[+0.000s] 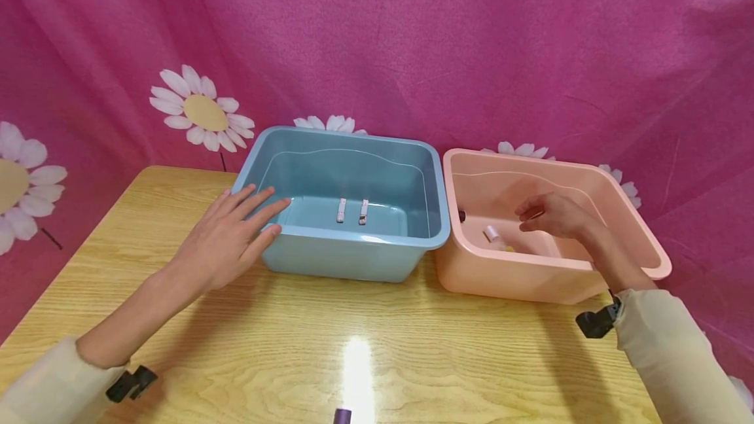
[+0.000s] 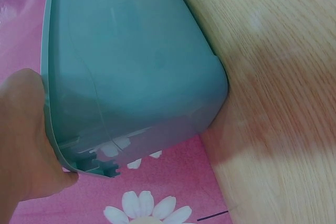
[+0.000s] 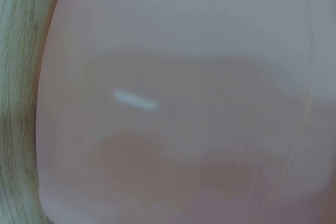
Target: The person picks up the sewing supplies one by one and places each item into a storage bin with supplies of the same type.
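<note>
My left hand (image 1: 226,237) is at the near left corner of the blue bin (image 1: 347,254), fingers straight and spread over its rim. In the left wrist view that hand (image 2: 23,135) overlaps the bin's edge. Two small whitish strips (image 1: 341,211) lie side by side on the blue bin's floor. My right hand (image 1: 554,214) reaches over the near wall of the pink bin (image 1: 512,277), its fingers loosely bent with nothing visible between them. Below it in the bin are a small white piece (image 1: 491,233), a dark round thing (image 1: 462,215) and a bit of something yellow (image 1: 509,248).
Both bins stand next to each other on a wood-grain table (image 1: 330,339), against a pink curtain (image 1: 377,38) with daisies. A purple-ended object (image 1: 342,416) shows at the near edge of the head view. The right wrist view is mostly blurred pink bin wall (image 3: 173,119).
</note>
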{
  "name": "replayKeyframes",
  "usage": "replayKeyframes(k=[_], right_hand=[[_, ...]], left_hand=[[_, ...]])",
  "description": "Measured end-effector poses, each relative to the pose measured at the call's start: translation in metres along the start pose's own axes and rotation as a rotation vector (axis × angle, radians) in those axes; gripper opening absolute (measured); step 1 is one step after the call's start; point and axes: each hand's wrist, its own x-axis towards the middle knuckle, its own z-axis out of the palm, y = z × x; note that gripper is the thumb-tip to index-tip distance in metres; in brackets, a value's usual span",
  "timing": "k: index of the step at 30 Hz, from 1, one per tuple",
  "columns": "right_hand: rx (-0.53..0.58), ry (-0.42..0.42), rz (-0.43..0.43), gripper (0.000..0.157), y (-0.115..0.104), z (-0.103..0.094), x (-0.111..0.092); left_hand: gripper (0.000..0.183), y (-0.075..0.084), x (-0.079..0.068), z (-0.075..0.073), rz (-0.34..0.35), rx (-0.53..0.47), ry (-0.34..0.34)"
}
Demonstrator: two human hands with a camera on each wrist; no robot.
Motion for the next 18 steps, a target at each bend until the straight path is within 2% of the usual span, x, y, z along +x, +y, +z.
replayKeyframes(k=[7, 10, 14, 18], right_hand=[[0.007, 0.067, 0.018, 0.03, -0.01, -0.001, -0.002], [0.055, 0.087, 0.021, 0.032, -0.02, -0.002, -0.003], [0.093, 0.133, 0.008, 0.031, -0.042, -0.003, -0.005], [0.124, 0.203, -0.062, 0.027, -0.07, -0.001, -0.008]], left_hand=[[0.051, 0.0, 0.0, -0.001, -0.004, -0.002, -0.014], [0.051, 0.001, 0.0, -0.001, -0.005, -0.006, -0.012], [0.05, 0.001, 0.0, -0.001, -0.003, -0.007, -0.006], [0.05, 0.0, 0.0, -0.001, -0.004, -0.01, -0.004]])
